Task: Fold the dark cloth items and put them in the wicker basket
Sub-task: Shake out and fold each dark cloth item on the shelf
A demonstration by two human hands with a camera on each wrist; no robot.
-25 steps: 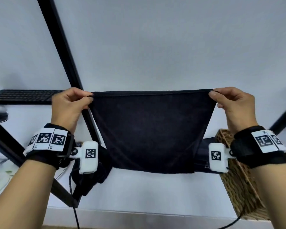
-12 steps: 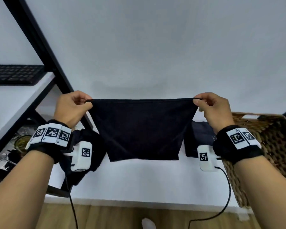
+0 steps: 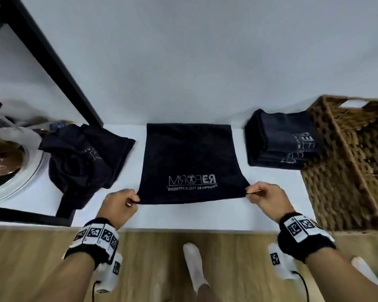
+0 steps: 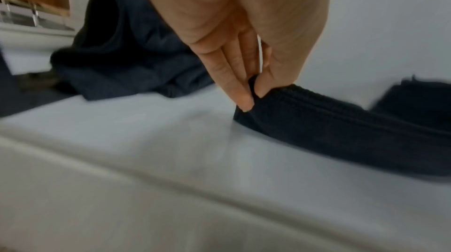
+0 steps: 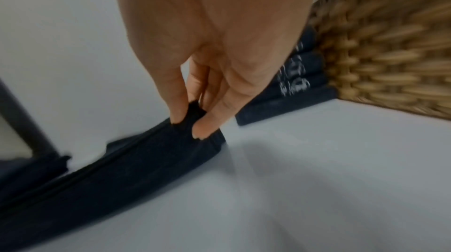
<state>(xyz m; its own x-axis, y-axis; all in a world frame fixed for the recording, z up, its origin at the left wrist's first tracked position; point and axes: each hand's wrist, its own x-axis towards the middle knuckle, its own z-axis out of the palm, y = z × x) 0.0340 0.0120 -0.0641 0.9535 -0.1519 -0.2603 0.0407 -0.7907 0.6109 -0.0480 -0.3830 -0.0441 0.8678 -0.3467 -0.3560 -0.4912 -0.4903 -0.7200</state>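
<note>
A dark cloth point(image 3: 189, 158) with mirrored white lettering lies spread on the white tabletop point(image 3: 177, 216). My left hand point(image 3: 120, 201) pinches its near left corner point(image 4: 251, 98), and my right hand point(image 3: 263, 196) pinches its near right corner point(image 5: 195, 115). Both corners are lifted slightly off the surface. A crumpled heap of dark cloths point(image 3: 83, 158) lies to the left. A stack of folded dark cloths point(image 3: 282, 140) sits to the right, against the wicker basket point(image 3: 354, 171). The basket's inside shows only wicker.
A black frame post point(image 3: 52, 62) slants down at the left, with a black bar along the table's near left edge. A round white appliance opening point(image 3: 11, 162) is at far left. Wooden floor point(image 3: 31, 258) and a white-socked foot point(image 3: 193, 267) lie below the table edge.
The cloth hung in the air, stretched between both hands; now it lies flat on the table, logo side up. Both hands came down toward the near edge, still pinching the corners.
</note>
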